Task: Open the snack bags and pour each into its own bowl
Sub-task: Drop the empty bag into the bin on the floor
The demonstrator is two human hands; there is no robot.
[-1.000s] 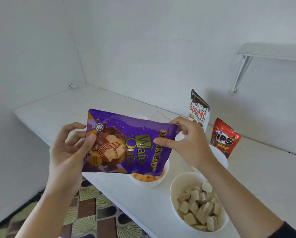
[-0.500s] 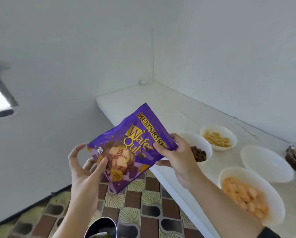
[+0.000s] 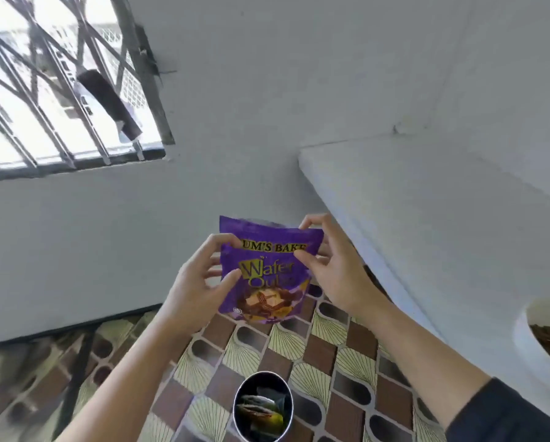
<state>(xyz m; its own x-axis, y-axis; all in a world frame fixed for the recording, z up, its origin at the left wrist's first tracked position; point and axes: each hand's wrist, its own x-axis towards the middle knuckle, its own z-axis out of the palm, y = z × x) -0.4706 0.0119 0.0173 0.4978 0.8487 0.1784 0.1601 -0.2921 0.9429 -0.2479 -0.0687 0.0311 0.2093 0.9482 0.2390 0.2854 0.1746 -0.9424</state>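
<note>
A purple wafer cube bag [image 3: 265, 272] is held upright over the floor, left of the white counter [image 3: 426, 212]. My left hand [image 3: 197, 282] pinches its left edge between thumb and fingers. My right hand [image 3: 334, 269] pinches its upper right corner. The bag's top edge looks uneven; whether it is torn open I cannot tell. One white bowl [image 3: 528, 342] with dark brown snack pieces shows at the right edge of the counter.
Below the bag lies a patterned brown and cream tile floor [image 3: 299, 362]. A round dark bin [image 3: 263, 406] with wrappers inside stands on the floor under my hands. A barred window [image 3: 59, 90] is at the upper left.
The view swung left, away from the bowls, toward the window and floor. The bag turned from slanted to upright, and my left hand moved up from its bottom corner to its left edge.
</note>
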